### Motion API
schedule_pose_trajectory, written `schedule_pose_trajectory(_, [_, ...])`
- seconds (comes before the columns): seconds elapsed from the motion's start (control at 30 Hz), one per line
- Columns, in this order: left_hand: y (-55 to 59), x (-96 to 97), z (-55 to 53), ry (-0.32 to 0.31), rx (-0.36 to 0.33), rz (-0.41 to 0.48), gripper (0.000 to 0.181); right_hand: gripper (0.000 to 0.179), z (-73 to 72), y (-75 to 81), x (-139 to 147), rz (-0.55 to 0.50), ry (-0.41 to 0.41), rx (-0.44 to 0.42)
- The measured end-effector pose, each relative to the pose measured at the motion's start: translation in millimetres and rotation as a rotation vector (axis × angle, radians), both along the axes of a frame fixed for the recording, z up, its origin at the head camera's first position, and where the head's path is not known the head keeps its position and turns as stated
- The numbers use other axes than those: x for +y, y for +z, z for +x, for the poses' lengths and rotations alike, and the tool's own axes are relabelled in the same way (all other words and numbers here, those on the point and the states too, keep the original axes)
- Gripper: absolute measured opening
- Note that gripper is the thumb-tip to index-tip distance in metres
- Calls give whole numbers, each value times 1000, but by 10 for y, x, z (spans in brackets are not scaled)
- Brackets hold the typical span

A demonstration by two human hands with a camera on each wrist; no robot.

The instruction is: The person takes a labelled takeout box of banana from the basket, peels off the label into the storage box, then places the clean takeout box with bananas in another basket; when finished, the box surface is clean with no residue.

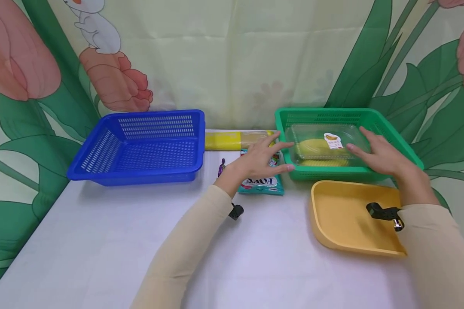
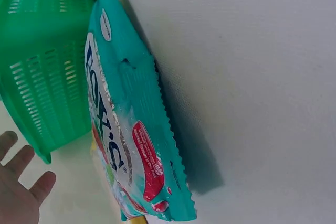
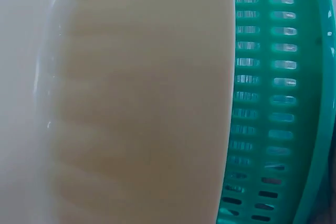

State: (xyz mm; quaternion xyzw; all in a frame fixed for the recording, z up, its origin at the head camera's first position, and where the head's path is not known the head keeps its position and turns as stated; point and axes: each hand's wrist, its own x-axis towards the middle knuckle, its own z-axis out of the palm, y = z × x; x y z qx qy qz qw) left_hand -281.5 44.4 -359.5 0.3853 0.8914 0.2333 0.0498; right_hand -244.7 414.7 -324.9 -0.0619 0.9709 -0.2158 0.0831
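I've got left fingers (image 1: 283,145) and right fingers (image 1: 367,134) spread, clear box (image 1: 325,146) in green basket (image 1: 334,174) between them, teal bag (image 1: 261,184) near left ones. Contact's hard to tell.

From here I count 2 hands (image 1: 257,159) (image 1: 388,159), 2 baskets (image 1: 154,156) (image 1: 332,174) and 2 black wrist cameras (image 1: 236,211) (image 1: 383,212). There's also 1 clear box (image 1: 321,148), 1 yellow tray (image 1: 352,214), 1 teal bag (image 1: 262,184), 1 yellow pack (image 1: 228,140) and 1 purple wrapper (image 1: 221,168).

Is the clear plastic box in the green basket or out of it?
In: the clear plastic box lies inside the rim of the green basket.
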Motion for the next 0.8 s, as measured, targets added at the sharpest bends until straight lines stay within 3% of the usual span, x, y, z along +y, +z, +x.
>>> schedule_pose_trajectory(0.3, [-12,19,-54,-7,4,-56,72,88,27,70,8,22,-23,-97])
schedule_pose_trajectory(0.6, [67,58,-105,10,-42,-48,73,81,43,75,163,-263,-96,-74])
schedule_pose_trajectory(0.8, [43,19,-97,19,-64,-58,73,75,54,26,198,-337,-87,-56])
